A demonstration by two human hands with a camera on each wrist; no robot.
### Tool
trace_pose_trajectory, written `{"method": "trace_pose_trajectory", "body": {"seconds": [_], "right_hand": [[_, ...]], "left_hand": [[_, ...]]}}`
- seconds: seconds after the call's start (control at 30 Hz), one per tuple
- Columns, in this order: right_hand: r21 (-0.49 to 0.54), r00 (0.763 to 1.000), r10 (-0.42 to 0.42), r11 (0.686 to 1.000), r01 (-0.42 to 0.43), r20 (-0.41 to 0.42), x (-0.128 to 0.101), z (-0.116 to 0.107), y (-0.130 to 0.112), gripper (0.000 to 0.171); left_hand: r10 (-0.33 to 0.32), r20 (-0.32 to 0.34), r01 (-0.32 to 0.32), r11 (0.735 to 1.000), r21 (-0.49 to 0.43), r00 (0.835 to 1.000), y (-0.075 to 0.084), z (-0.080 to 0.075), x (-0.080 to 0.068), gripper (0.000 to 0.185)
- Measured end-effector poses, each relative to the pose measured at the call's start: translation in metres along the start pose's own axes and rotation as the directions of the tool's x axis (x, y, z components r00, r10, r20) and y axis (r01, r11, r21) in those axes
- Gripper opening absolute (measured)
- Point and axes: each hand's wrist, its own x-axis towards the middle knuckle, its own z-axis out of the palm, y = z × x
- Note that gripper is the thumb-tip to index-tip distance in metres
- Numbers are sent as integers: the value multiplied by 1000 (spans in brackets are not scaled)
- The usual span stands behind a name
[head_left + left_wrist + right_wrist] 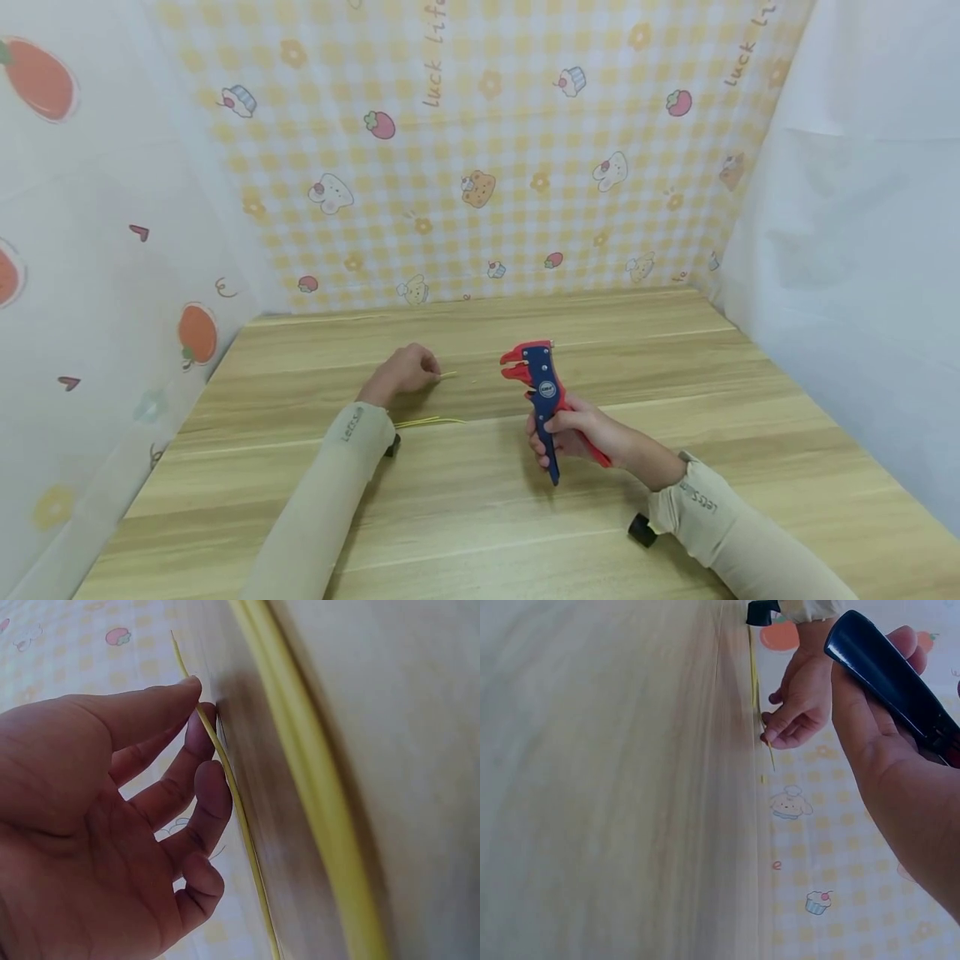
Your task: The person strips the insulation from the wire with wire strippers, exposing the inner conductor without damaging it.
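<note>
My left hand (426,367) is low over the wooden table (675,375) and pinches a thin yellow wire (225,776) between thumb and fingertips. The wire's tip (448,376) pokes out to the right of the fingers. A few longer yellow wires (427,422) lie on the table just beside my left wrist, and they show blurred and close in the left wrist view (315,795). My right hand (561,432) grips a red and blue wire stripper (543,385) by its handles (885,671), held upright with the red head on top, a little to the right of the left hand.
A tiny yellow scrap (473,382) lies between wire tip and stripper. A yellow checked cloth (480,167) with cartoon prints closes the back, white sheets (862,250) the sides. Bare tabletop spreads to the right and front.
</note>
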Motion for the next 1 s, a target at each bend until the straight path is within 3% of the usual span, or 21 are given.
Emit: {"method": "trace_pose_trajectory", "body": {"seconds": [0.8,1.0], "right_hand": [[-8,999,31,999,-31,27,4,1,-3,22],[6,1000,12,1000,-12,22,5,3,-2,22]], "left_hand": [[22,8,-21,999,-43,1000,-5,-6,-13,8],[71,25,-69,995,-70,997,0,-9,-20,11]]}}
